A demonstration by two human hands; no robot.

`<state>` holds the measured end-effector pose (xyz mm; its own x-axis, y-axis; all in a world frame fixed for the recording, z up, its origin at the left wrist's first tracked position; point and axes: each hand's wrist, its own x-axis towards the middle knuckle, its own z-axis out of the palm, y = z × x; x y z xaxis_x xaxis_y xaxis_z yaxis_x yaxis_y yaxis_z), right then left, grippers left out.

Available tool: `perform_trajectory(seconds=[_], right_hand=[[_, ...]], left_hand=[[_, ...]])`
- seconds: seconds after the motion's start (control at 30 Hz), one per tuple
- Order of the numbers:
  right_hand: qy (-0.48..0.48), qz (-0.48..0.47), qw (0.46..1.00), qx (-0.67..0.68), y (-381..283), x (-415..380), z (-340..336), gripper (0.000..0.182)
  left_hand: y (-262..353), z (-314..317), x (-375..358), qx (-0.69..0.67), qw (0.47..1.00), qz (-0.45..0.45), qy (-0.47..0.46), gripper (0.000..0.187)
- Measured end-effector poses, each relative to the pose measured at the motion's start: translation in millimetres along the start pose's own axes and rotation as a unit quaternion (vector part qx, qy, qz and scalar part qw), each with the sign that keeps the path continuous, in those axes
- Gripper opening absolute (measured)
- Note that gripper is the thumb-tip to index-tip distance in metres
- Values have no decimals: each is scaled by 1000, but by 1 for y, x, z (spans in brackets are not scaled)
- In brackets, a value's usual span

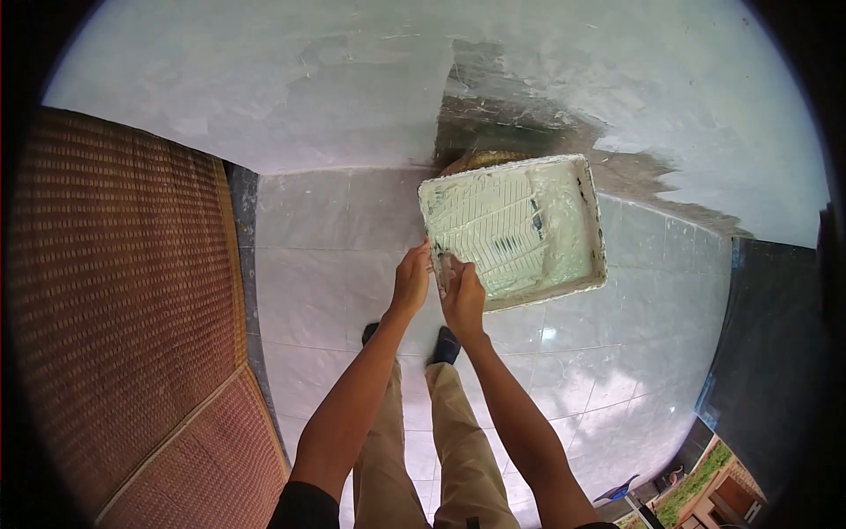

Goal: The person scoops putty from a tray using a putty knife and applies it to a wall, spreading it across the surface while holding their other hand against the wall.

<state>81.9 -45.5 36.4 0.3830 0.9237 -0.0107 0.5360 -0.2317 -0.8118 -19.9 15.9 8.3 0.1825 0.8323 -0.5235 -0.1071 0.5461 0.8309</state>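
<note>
A paint tray [486,212] with a ribbed slope is held up in front of me, tilted, its rim and inside coated with pale whitish-green paint. Wet paint [568,234] lies thicker in its right-hand end. My left hand [411,280] is closed on the tray's left edge, fingers at the rim. Beside it, my right hand [464,298] is closed around the near left corner, with the fingers curled over the rim. Whether a small tool is also inside the right hand is hidden.
Ahead stands a pale painted wall [352,97] with a dark bare patch [493,119]. A round woven-looking thing [485,160] shows partly behind the tray. Woven brown panels [132,291] stand left; a dark surface [780,326] lies right. Grey tiles [308,300] cover the floor.
</note>
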Motion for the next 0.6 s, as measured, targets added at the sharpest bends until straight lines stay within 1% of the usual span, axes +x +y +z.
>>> perform_trajectory(seconds=[0.03,0.07,0.13,0.17,0.2,0.27,0.3,0.33,0.4,0.43,0.5,0.53,0.57,0.6], right_hand=[[5,18,999,46,4,4,-3,15],[5,18,999,46,11,7,-6,15],[-10,45,995,94,31,12,-10,13],[-23,77,988,135,35,16,-11,13],[-22,76,988,135,39,19,-14,13],[-81,137,964,212,46,25,-20,14],[-101,134,964,205,51,27,-19,16],[-101,133,965,205,54,29,-20,16],[-128,154,953,228,48,33,-25,18],[-125,152,953,228,50,34,-25,18],[-140,202,925,290,55,36,-27,21],[-138,199,926,289,57,36,-30,21],[-130,210,913,324,57,38,-32,23],[-123,220,898,361,55,38,-34,26]], left_hand=[[0,-1,0,13,1000,6,-12,50],[-2,-3,1,27,999,12,-25,58],[-3,-1,2,19,1000,-3,-23,60],[-5,-1,4,10,1000,-18,-21,62],[-6,-2,5,11,1000,-17,-22,62],[-12,-5,9,31,999,-11,-37,63],[-16,-7,12,31,999,-10,-38,63],[-20,-8,15,44,998,-9,-37,62],[-14,-6,14,57,998,-7,-37,61],[-11,-5,11,50,998,-21,-36,61],[-13,-4,12,40,998,-31,-38,60],[-18,-5,16,76,996,-21,-34,59],[-11,-4,15,112,993,-9,-28,57],[-5,-2,10,112,993,-5,-27,57]])
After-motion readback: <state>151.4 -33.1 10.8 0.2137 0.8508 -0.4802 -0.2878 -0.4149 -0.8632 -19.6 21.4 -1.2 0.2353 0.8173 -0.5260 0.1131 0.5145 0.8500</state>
